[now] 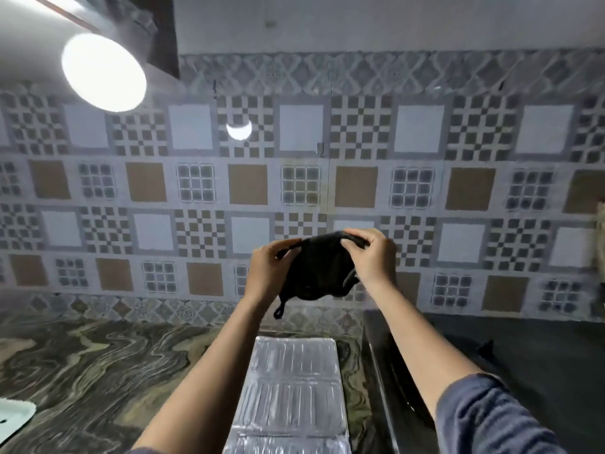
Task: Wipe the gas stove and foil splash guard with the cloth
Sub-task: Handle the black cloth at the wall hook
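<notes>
A black cloth (pixel 319 270) hangs in the air in front of the tiled wall, with a small loop dangling from its lower left corner. My left hand (pixel 266 271) pinches its left top edge and my right hand (pixel 373 257) pinches its right top edge, so the cloth is stretched between them. Below my hands a silver foil splash guard (pixel 289 394) lies flat on the counter. To its right is the black glass top of the gas stove (pixel 537 348), partly hidden by my right forearm.
A marbled grey-green counter (pixel 98 371) spreads to the left, with the edge of a pale dish (pixel 14 416) at the far left. The patterned tile wall (pixel 196 185) stands behind. A bright round lamp (pixel 103 72) shines at the upper left.
</notes>
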